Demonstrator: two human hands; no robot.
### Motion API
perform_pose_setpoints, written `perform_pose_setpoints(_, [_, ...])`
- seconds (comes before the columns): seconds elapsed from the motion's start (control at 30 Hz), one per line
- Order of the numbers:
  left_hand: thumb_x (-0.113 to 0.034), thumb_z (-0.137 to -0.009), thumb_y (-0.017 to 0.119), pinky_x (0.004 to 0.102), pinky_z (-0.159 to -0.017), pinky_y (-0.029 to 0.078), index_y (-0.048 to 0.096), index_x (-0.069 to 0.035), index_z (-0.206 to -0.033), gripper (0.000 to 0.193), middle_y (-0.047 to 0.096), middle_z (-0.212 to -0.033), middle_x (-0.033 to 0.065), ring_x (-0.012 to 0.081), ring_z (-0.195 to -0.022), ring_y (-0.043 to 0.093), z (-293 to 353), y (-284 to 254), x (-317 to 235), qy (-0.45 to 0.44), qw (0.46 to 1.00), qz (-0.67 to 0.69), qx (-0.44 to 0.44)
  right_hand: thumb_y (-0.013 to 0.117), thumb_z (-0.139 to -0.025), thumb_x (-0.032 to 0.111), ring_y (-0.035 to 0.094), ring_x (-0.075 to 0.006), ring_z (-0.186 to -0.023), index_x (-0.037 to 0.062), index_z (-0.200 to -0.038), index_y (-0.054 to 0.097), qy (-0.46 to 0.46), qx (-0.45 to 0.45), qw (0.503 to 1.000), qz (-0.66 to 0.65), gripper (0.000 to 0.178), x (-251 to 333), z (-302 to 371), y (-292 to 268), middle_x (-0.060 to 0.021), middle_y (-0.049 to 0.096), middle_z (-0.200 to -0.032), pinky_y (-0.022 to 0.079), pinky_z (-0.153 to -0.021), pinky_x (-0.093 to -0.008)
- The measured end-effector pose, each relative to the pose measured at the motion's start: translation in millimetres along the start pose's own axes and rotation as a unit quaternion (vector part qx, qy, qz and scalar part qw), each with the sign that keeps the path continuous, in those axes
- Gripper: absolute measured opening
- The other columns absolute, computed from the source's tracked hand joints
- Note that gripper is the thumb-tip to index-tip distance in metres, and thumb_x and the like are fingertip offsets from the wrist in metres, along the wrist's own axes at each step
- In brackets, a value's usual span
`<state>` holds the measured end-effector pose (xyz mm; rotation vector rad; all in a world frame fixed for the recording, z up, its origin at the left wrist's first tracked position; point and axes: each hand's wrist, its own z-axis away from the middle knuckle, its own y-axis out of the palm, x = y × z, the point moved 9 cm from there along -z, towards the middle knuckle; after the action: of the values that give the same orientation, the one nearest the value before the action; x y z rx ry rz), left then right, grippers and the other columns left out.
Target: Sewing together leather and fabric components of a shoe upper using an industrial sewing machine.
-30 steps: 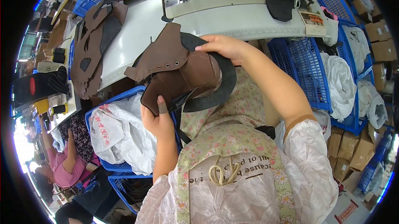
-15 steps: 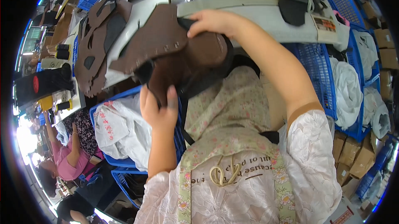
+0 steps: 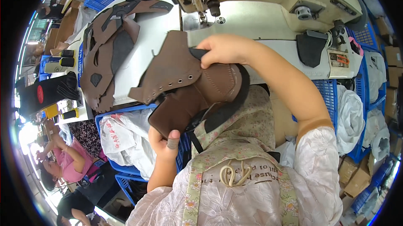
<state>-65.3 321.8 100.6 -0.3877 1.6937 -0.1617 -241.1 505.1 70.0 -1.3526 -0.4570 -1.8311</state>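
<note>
Both hands hold a brown shoe upper with a row of metal eyelets, stitched seams and black lining edges. My right hand grips its far edge, fingers closed over a dark strip there. At the near end, my left hand pinches a smooth brown tongue-like flap, thumb on top and the other fingers partly hidden beneath. A grey band wraps the left thumb. The upper hangs between my lap and the front of the white sewing table, below the sewing machine's presser foot and apart from it.
Brown and black cut pieces lie piled on the table's left. A black piece rests at the right. Blue crates with white bags stand on both sides. Yellow and black thread spools sit far left. Co-workers sit lower left.
The upper has turned, and its brown flap now lies spread toward me with my left thumb on it. My right hand keeps its hold. More of the sewing machine shows.
</note>
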Motion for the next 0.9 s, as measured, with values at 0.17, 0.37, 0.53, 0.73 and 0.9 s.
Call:
perform_pose_setpoints(0.17, [-0.054, -0.089, 0.06, 0.0342, -0.073, 0.048, 0.068, 0.007, -0.096, 0.062, 0.067, -0.088, 0.0159, 0.023, -0.081, 0.064, 10.9, -19.1, 0.7, 0.073, 0.993, 0.037, 0.083, 0.063, -0.074, 0.005, 0.065, -0.0148, -0.079, -0.0014, -0.103, 0.068, 0.035, -0.027, 0.999, -0.011, 0.03, -7.2, 28.6, 16.3, -0.0077, 0.07, -0.092, 0.052, -0.072, -0.0292])
perform_pose_setpoints(0.37, [-0.017, -0.087, 0.069, 0.0319, -0.08, 0.051, 0.066, -0.002, -0.113, 0.03, 0.068, -0.108, 0.0082, 0.0178, -0.098, 0.064, -96.2, -58.6, -20.3, 0.158, 0.984, -0.086, 0.018, 0.063, -0.073, 0.007, 0.063, -0.0152, -0.08, 0.0005, -0.102, 0.069, 0.073, -0.065, 0.978, 0.182, 0.03, 22.3, 41.9, 32.5, -0.006, 0.07, -0.09, 0.051, -0.074, -0.0297])
perform_pose_setpoints(0.53, [-0.033, -0.075, 0.081, 0.0355, -0.103, 0.041, 0.041, -0.003, -0.144, 0.084, 0.051, -0.14, 0.0171, 0.0248, -0.13, 0.047, -154.7, 38.6, 39.5, 0.065, 0.919, 0.136, 0.365, 0.064, -0.073, 0.007, 0.063, -0.0136, -0.084, 0.0006, -0.102, 0.069, 0.09, -0.049, 0.978, 0.18, 0.03, 22.9, 34.6, 61.9, -0.0051, 0.07, -0.091, 0.05, -0.077, -0.0286])
perform_pose_setpoints(0.73, [-0.028, -0.077, 0.082, 0.03, -0.077, 0.047, 0.065, -0.004, -0.095, 0.035, 0.065, -0.085, 0.0008, 0.011, -0.083, 0.058, -151.0, 75.8, 41.7, -0.025, 0.901, -0.038, 0.431, 0.068, -0.077, 0.006, 0.063, -0.0137, -0.087, -0.0008, -0.104, 0.068, 0.077, -0.083, 0.993, 0.023, 0.028, -16.1, 46.2, 41.0, -0.0045, 0.07, -0.094, 0.05, -0.079, -0.0297])
perform_pose_setpoints(0.9, [-0.031, -0.079, 0.08, 0.029, -0.066, 0.047, 0.062, -0.004, -0.089, 0.033, 0.062, -0.079, 0.0033, 0.0114, -0.075, 0.057, -201.0, 78.4, -19.3, 0.079, 0.937, -0.081, 0.331, 0.069, -0.082, 0.028, 0.067, -0.024, -0.085, 0.0001, -0.104, 0.066, 0.038, -0.214, 0.946, 0.24, 0.035, 31.9, 66.4, 0.5, -0.0143, 0.07, -0.092, 0.051, -0.078, -0.0358])
